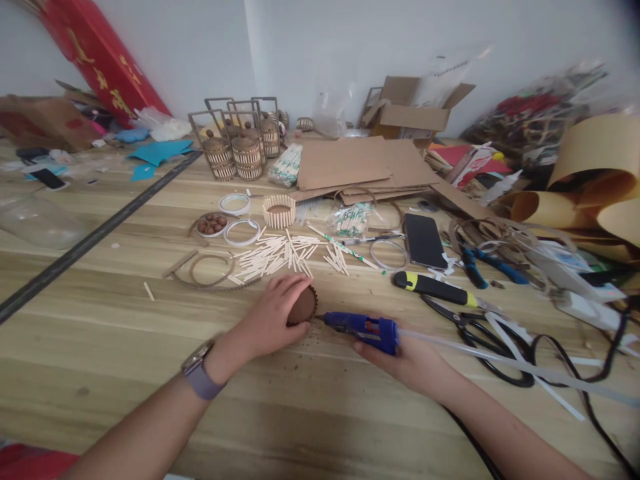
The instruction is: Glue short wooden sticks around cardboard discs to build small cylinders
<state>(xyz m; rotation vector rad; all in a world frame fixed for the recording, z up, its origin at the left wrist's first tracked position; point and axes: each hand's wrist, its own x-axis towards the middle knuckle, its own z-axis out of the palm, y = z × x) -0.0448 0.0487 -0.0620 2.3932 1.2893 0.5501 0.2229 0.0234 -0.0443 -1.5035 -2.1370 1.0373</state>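
Observation:
My left hand (274, 313) wears a watch at the wrist and curls round the edge of a small brown cardboard disc (303, 308) with a dark beaded rim. In my right hand (415, 360) is a blue hot glue gun (367, 330), a long clear glue stick (480, 357) running out of its back. The gun's nozzle points left and meets or nearly meets the disc's right edge. Dark crumbs lie on the table below the disc. Just beyond my left hand is a loose pile of short wooden sticks (280, 253).
Farther back stand a small stick-walled ring (279, 212), a dish of brown nuts or beads (213, 225) and several finished lidded baskets (247, 160). Cardboard sheets (345, 163) lie behind. To the right are a black phone (425, 240), a utility knife (435, 288), scissors (493, 347) and pliers (475, 267).

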